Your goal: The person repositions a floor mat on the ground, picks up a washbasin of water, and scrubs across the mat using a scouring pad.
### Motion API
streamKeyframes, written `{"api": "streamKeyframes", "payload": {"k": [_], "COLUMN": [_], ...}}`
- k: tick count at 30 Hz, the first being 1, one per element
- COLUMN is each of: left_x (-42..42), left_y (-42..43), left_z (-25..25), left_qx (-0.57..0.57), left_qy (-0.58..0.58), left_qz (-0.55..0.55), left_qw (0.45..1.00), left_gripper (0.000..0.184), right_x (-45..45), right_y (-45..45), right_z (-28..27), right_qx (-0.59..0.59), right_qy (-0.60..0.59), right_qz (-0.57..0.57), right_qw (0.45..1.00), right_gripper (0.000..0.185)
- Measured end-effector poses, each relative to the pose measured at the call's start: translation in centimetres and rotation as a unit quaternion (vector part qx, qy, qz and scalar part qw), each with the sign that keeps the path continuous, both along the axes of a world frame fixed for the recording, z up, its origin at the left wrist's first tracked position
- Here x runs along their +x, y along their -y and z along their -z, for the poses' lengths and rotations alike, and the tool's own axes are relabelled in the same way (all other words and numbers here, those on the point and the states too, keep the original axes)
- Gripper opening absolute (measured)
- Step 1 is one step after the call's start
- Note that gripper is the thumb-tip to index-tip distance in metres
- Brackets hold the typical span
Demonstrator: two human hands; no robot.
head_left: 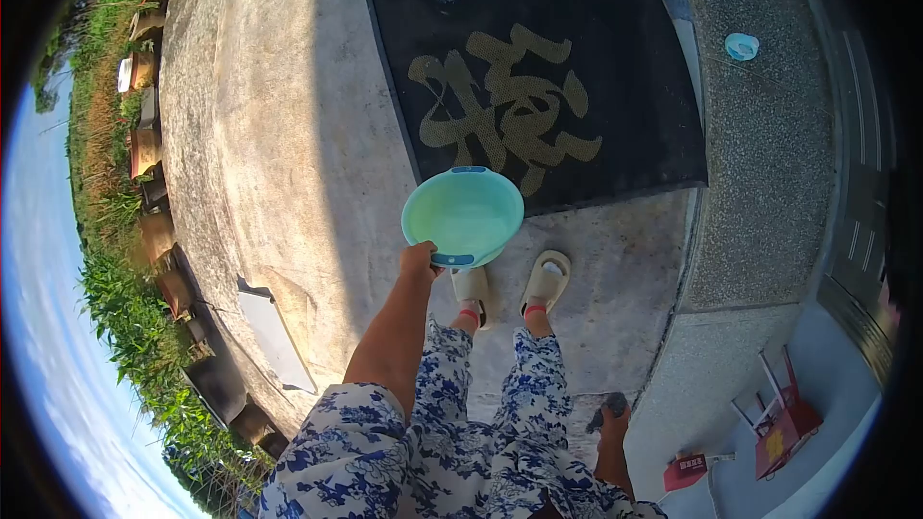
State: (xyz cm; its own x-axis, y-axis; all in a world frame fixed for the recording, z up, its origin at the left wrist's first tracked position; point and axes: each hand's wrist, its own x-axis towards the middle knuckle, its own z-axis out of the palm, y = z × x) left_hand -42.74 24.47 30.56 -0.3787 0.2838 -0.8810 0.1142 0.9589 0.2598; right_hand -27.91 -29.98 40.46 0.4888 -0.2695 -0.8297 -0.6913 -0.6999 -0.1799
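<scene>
My left hand (419,261) grips the near rim of a light green plastic basin (463,216), at its blue handle. The inside of the basin faces up and shows no solid object. Just beyond the basin lies a dark mat (635,86) with a large gold character on it. Low at the right, my right hand (612,422) is closed around a dark grey, rough-looking thing (610,406), too small to name. My feet, in beige slippers (546,281), stand on the concrete just behind the mat.
Red stools (786,432) stand at the lower right by the wall. A small light-blue item (741,46) lies on the raised pavement at the right. Planters (144,151) and green plants line the left edge. A flat white panel (276,338) lies at the left.
</scene>
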Motion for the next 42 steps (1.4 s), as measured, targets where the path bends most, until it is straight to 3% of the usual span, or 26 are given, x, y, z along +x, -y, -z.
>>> {"api": "streamKeyframes", "payload": {"k": [7, 9, 11, 16, 19, 21, 23, 25, 27, 29, 32, 35, 36, 39, 42], "left_x": [-5.5, -6.0, -6.0, -10.7, -13.8, -15.9, -18.5, -20.3, -21.6, -22.8, -23.5, -24.4, -24.4, -23.9, -24.2], "left_y": [2.8, 2.5, 0.9, -4.7, -9.6, -12.5, -14.9, -17.0, -19.2, -20.9, -23.9, -27.2, -28.2, -31.4, -34.9], "left_z": [-0.2, -1.3, -3.3, -1.6, -2.5, -3.7, -3.4, -3.1, -3.8, -5.3, -8.4, -9.9, -10.2, -10.5, -9.1], "left_qx": [-0.036, -0.021, -0.006, 0.016, 0.040, 0.124, 0.117, 0.108, 0.155, 0.077, 0.080, 0.084, 0.102, 0.135, 0.131], "left_qy": [-0.002, 0.003, -0.005, 0.034, 0.033, -0.038, -0.011, -0.022, -0.056, 0.043, 0.053, 0.054, 0.046, 0.059, 0.074], "left_qz": [0.022, 0.022, 0.114, 0.199, 0.265, 0.429, 0.390, 0.373, 0.407, 0.211, 0.146, 0.087, 0.062, 0.012, 0.022], "left_qw": [0.999, 1.000, 0.993, 0.979, 0.963, 0.894, 0.913, 0.921, 0.899, 0.973, 0.985, 0.991, 0.992, 0.989, 0.988], "left_gripper": [0.032, 0.023, 0.026, 0.029, 0.030, 0.033, 0.036, 0.037, 0.034, 0.030, 0.031, 0.035, 0.035, 0.036, 0.035], "right_x": [1.0, -0.1, -1.9, -10.3, -16.9, -20.4, -22.7, -23.3, -23.3, -23.7, -22.8, -21.7, -21.7, -22.3, -23.9], "right_y": [0.1, 0.4, -1.7, -10.4, -13.3, -17.2, -20.0, -22.7, -24.5, -24.1, -26.6, -29.8, -30.2, -30.3, -29.5], "right_z": [0.2, -0.1, -1.3, -8.3, -8.9, -8.8, -9.7, -10.2, -10.0, -9.5, -8.1, -8.6, -8.0, -6.9, -6.4], "right_qx": [-0.035, -0.015, 0.008, -0.083, -0.041, -0.047, -0.058, 0.052, 0.041, 0.150, 0.132, 0.183, 0.132, 0.126, 0.083], "right_qy": [0.024, 0.034, 0.050, 0.077, 0.058, 0.088, 0.116, 0.089, 0.114, 0.095, 0.123, 0.091, 0.099, 0.123, 0.124], "right_qz": [-0.004, 0.039, 0.083, 0.250, 0.288, 0.326, 0.356, 0.329, 0.323, 0.305, 0.337, 0.315, 0.331, 0.343, 0.373], "right_qw": [0.999, 0.999, 0.995, 0.962, 0.955, 0.940, 0.925, 0.939, 0.938, 0.936, 0.924, 0.927, 0.929, 0.923, 0.916], "right_gripper": [0.069, 0.069, 0.068, 0.065, 0.052, 0.043, 0.034, 0.023, 0.018, 0.016, 0.014, 0.018, 0.022, 0.029, 0.035]}}
